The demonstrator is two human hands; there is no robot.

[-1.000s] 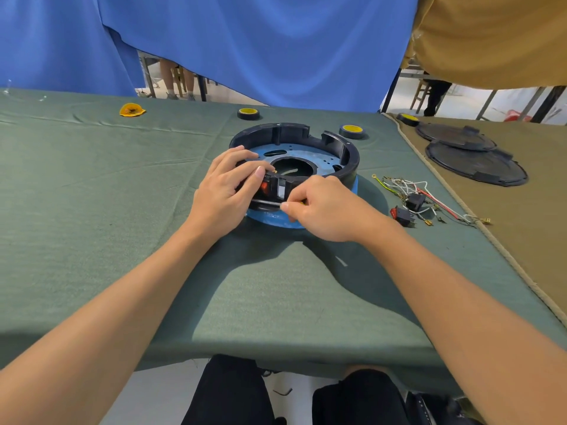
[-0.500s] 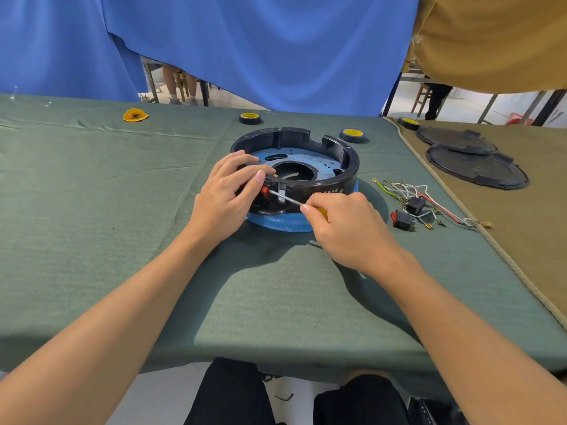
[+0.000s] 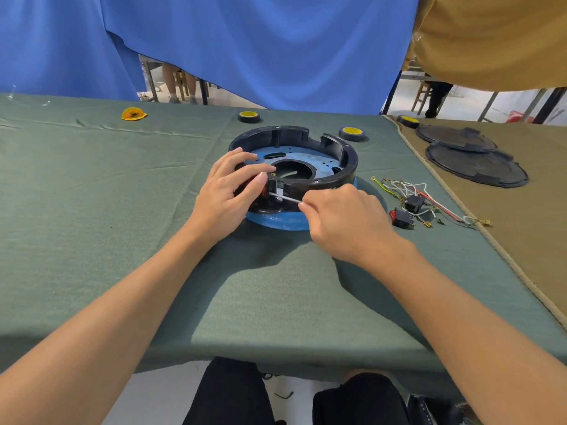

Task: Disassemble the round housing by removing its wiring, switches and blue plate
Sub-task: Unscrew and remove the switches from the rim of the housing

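Observation:
The round black housing [image 3: 346, 154] sits on its blue plate [image 3: 310, 162] in the middle of the green table. My left hand [image 3: 225, 194] rests on the housing's near left rim, thumb against a red and black switch [image 3: 266, 191] still set in the wall. My right hand [image 3: 343, 219] grips a thin screwdriver [image 3: 285, 198], its metal tip touching that switch. A loose bundle of wiring [image 3: 408, 191] with two removed switches [image 3: 402, 217] lies to the right of the housing.
Three black-and-yellow tape rolls [image 3: 248, 116] stand behind the housing. A yellow scrap [image 3: 133, 114] lies far left. Two black round covers [image 3: 475, 164] rest on the tan cloth at right. Blue curtain hangs behind; a person's legs show beyond it.
My right hand pulled back to the right, then angled the screwdriver tip onto the switch again. My left hand kept its hold on the rim, thumb shifting slightly.

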